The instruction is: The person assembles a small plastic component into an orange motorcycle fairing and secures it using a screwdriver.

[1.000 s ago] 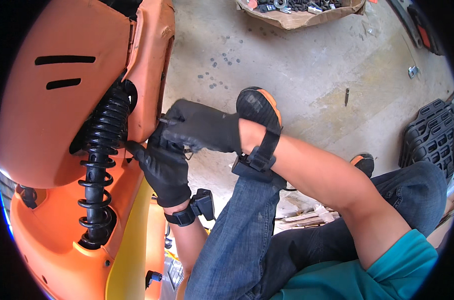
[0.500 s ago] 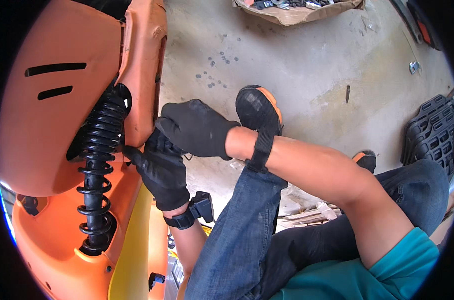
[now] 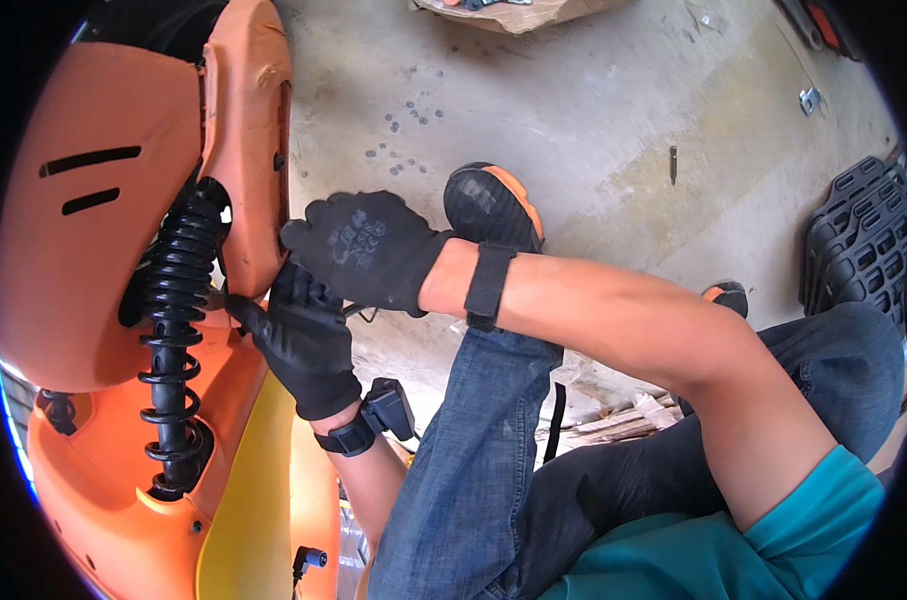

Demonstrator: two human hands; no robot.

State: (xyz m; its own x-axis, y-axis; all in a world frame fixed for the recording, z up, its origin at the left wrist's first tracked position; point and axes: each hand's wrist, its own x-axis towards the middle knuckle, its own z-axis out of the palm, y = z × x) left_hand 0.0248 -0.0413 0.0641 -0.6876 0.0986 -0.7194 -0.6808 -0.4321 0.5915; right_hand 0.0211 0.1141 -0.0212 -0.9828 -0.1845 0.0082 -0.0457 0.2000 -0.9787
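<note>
Both my hands wear black gloves and meet at the edge of an orange vehicle body (image 3: 93,270), beside a black coil-spring shock absorber (image 3: 176,375). My right hand (image 3: 363,250) is closed in a fist, knuckles against the edge of the orange panel. Just below it, my left hand (image 3: 308,350) is closed, its thumb stretched toward the spring and its fingertips tucked under the right hand. A short piece of dark cable (image 3: 365,312) pokes out between the hands. Whatever they grip is hidden by the gloves.
A yellow panel (image 3: 243,490) runs below the left hand, with a black plug connector (image 3: 311,560) hanging near it. My bent knee (image 3: 473,430) is close to the right. On the concrete floor lie a small dark rod (image 3: 673,165), black plastic grates (image 3: 858,240) and a cardboard box (image 3: 518,15).
The whole view has shifted, so the vehicle and hands appear further left. My right hand has rolled, now showing the print on the glove's back. Both hands stay together at the panel edge.
</note>
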